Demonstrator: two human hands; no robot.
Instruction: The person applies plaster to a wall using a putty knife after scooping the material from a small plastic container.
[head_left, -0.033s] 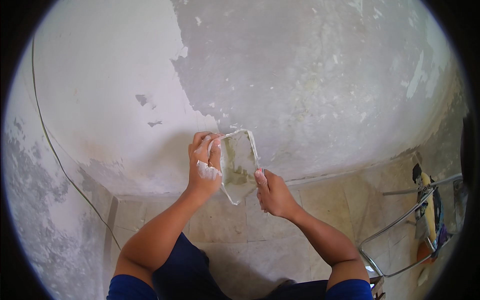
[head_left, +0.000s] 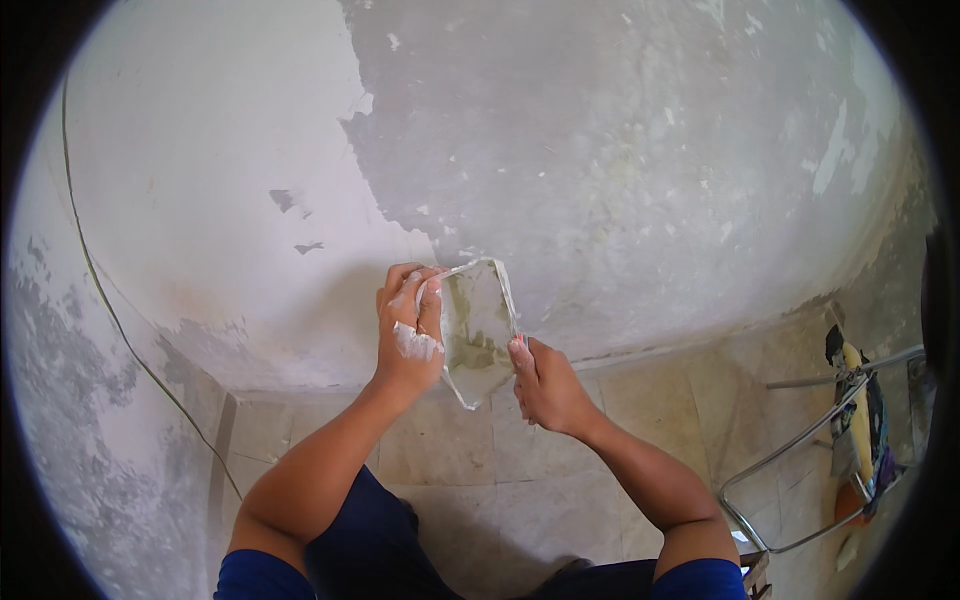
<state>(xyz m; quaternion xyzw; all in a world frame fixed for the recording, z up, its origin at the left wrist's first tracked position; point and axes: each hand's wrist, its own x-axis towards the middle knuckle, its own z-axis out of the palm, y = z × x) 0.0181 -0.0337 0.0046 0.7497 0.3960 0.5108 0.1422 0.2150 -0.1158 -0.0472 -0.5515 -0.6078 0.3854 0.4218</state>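
The left grip (head_left: 408,325), smeared with white paste (head_left: 418,343), is clamped over the left edge of a squarish, white-rimmed tray (head_left: 478,310); the right grip (head_left: 545,385) is curled at its right edge, pinching a small reddish piece (head_left: 519,339) mostly hidden from me. The tray hangs between both grips, above the tiled floor (head_left: 430,430), before a patchy white-and-grey wall (head_left: 600,150). Off right stands a metal tube frame (head_left: 742,524); leftward, a thin cable (head_left: 105,297) runs down

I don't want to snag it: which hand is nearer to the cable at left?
Left. The left hand is right of the cable, apart from it; the right hand is farther right.
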